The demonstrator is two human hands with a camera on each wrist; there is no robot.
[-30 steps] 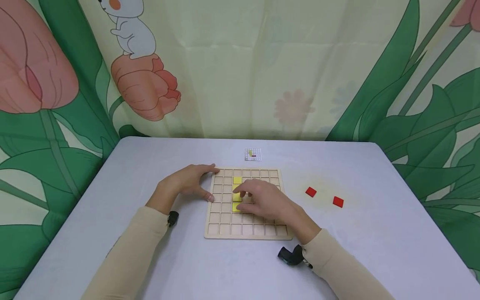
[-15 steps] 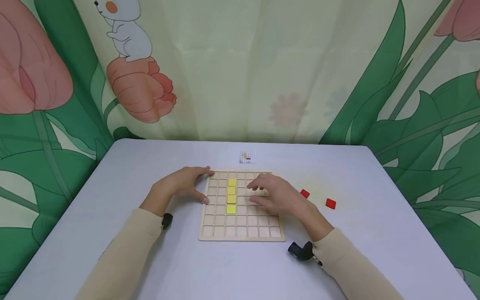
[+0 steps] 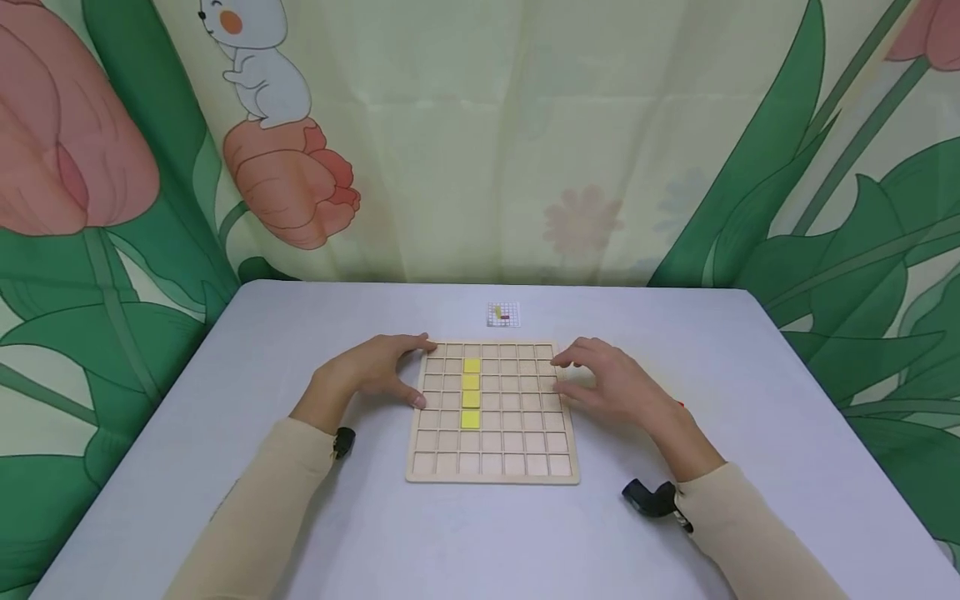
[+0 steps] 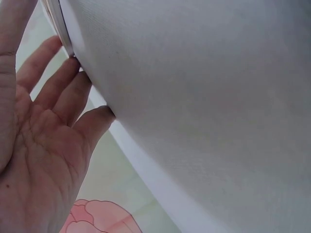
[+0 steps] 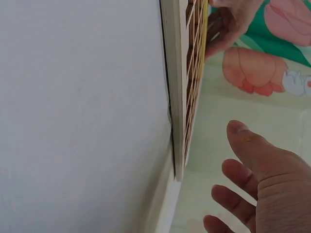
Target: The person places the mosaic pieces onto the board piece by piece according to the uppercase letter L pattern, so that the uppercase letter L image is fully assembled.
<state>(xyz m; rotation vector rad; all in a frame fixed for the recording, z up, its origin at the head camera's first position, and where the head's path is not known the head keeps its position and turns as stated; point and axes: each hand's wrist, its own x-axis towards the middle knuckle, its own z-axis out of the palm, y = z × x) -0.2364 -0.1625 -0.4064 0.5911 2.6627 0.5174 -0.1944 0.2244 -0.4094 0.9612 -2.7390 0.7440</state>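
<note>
A wooden grid board (image 3: 492,480) lies on the table, with several yellow square tiles (image 3: 471,399) in one column of its cells. My left hand (image 3: 367,367) touches the board's left edge, thumb and fingers spread apart. In the left wrist view, the fingertips (image 4: 99,112) of that hand rest down by the edge. Over the board's right edge hovers my right hand (image 3: 618,383), its fingers loosely bent and nothing between them. The right wrist view shows this right hand (image 5: 272,179) apart from the board (image 5: 177,97). A sliver of red (image 3: 681,404) peeks out behind the right wrist.
A small printed card (image 3: 503,314) with a coloured grid pattern lies beyond the board. The white table (image 3: 300,533) reaches back to a curtain (image 3: 480,167) with printed tulips and a rabbit. Each wrist wears a black camera (image 3: 651,498).
My right hand has left the yellow tiles and moved right to the board's right edge, now covering most of the red tiles. My left hand stays on the left edge.
</note>
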